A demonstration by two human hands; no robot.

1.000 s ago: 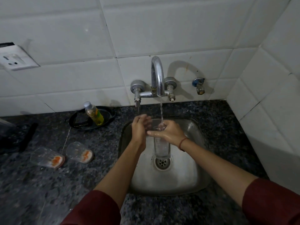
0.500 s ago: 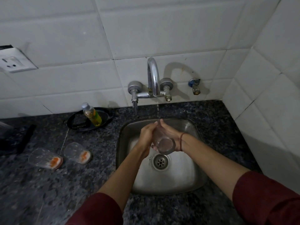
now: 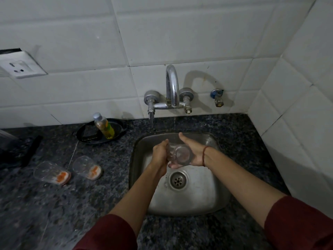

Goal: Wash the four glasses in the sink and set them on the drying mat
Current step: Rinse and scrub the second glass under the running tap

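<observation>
One glass (image 3: 180,154), upright under the tap (image 3: 172,87) a second earlier, lay tipped, gripped by left hand (image 3: 160,154) and right hand (image 3: 193,151). Probably being emptied; two stained glasses (image 3: 52,172) (image 3: 87,167) waited.

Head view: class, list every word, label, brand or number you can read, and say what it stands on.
No text can be read.
Bottle of yellow liquid: green-and-yellow label, too blurred to read.
Two glasses on the counter: orange marks, too blurred to read.
Held glass: no print shows.

The hands (image 3: 160,156) (image 3: 194,150) hide much of the glass (image 3: 181,154), and the left edge crops the socket (image 3: 19,66)
</observation>
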